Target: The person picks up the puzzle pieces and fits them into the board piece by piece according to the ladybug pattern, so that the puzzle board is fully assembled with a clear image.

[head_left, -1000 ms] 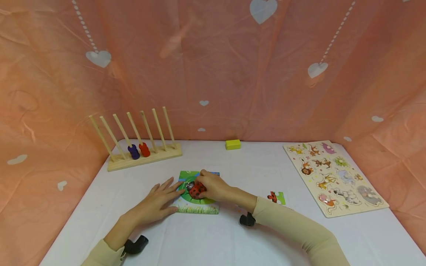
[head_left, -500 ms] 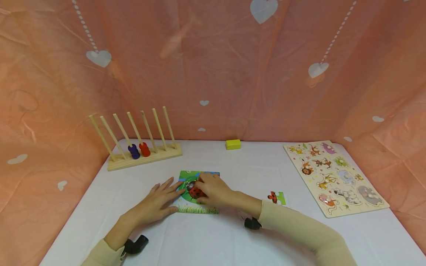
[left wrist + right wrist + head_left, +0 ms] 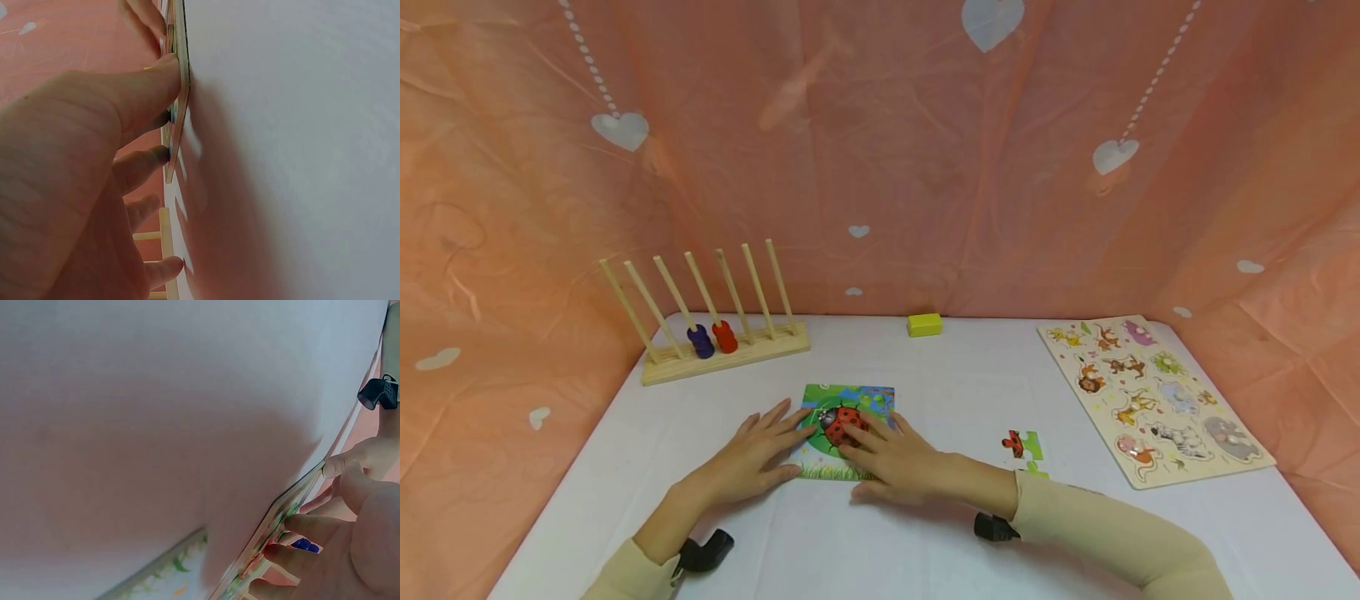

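A square ladybug jigsaw puzzle [image 3: 831,427] lies flat on the white table, in the middle of the head view. My left hand [image 3: 752,457] rests at its left side, fingers spread, with thumb and fingertips on the edge. In the left wrist view the left thumb [image 3: 164,78] lies against the board's rim. My right hand [image 3: 904,467] is spread flat with fingertips over the right part of the picture, hiding its lower right corner. A loose puzzle piece [image 3: 1022,445] with red and green print lies to the right; another is partly hidden behind the right forearm.
A wooden peg stand [image 3: 730,360] with a purple and a red bead piece stands at the back left. One yellow block [image 3: 924,325] sits at the back edge. On the right lies an animal peg puzzle board [image 3: 1150,400]. A pink curtain with hearts encloses the table.
My right hand has released its pinching pose over the ladybug, drawn back toward me and to the right, and flattened with fingers spread. The left hand has stayed put.
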The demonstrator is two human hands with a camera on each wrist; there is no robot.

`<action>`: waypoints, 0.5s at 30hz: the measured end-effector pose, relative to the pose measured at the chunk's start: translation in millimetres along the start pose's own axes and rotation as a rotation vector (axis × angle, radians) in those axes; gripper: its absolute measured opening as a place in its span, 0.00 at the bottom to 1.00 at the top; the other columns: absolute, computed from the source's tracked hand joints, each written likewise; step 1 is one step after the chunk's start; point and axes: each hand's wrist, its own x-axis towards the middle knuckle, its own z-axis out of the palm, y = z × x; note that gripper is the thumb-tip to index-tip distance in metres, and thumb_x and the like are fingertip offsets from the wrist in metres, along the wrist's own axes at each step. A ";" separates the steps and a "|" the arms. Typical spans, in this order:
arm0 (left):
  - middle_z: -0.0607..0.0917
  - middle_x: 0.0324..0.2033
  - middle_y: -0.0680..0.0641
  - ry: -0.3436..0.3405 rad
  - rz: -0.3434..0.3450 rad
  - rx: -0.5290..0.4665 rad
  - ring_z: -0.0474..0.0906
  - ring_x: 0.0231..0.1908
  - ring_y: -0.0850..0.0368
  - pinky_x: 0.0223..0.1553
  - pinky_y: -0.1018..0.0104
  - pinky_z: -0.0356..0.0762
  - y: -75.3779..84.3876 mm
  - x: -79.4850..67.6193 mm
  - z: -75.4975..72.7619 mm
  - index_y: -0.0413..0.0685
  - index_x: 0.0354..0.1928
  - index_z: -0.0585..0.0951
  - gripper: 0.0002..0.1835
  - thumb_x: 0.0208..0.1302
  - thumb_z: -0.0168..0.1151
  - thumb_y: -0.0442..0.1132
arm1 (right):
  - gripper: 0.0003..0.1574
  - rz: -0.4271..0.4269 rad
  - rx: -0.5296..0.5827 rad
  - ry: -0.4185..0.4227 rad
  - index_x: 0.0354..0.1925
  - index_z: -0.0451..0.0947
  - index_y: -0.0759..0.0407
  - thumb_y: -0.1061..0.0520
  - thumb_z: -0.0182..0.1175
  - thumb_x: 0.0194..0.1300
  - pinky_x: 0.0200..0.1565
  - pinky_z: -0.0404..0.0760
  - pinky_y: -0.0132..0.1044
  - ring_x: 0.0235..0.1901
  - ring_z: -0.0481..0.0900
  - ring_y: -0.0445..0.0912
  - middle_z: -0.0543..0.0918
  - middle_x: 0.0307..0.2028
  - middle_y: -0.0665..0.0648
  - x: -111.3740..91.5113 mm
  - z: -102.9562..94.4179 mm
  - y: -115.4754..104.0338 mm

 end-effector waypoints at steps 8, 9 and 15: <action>0.64 0.73 0.40 -0.003 -0.005 -0.008 0.49 0.74 0.33 0.61 0.22 0.50 -1.7 -1.4 2.5 0.46 0.70 0.72 0.31 0.69 0.62 0.50 | 0.40 0.022 0.003 -0.008 0.76 0.60 0.48 0.33 0.47 0.74 0.69 0.53 0.64 0.74 0.51 0.65 0.55 0.77 0.57 0.7 2.4 0.9; 0.64 0.73 0.40 -0.003 -0.008 -0.008 0.49 0.74 0.33 0.61 0.22 0.50 -1.6 -1.3 2.6 0.46 0.70 0.72 0.31 0.69 0.62 0.50 | 0.40 0.025 0.002 -0.007 0.76 0.60 0.48 0.33 0.47 0.74 0.69 0.53 0.64 0.74 0.52 0.66 0.56 0.77 0.57 1.0 2.8 1.3; 0.64 0.73 0.41 0.001 -0.016 0.004 0.48 0.74 0.34 0.62 0.23 0.49 -0.6 -1.1 1.3 0.46 0.70 0.72 0.31 0.68 0.63 0.49 | 0.40 0.030 0.015 -0.013 0.76 0.59 0.47 0.33 0.46 0.74 0.69 0.52 0.65 0.74 0.50 0.67 0.54 0.77 0.56 1.6 3.9 4.0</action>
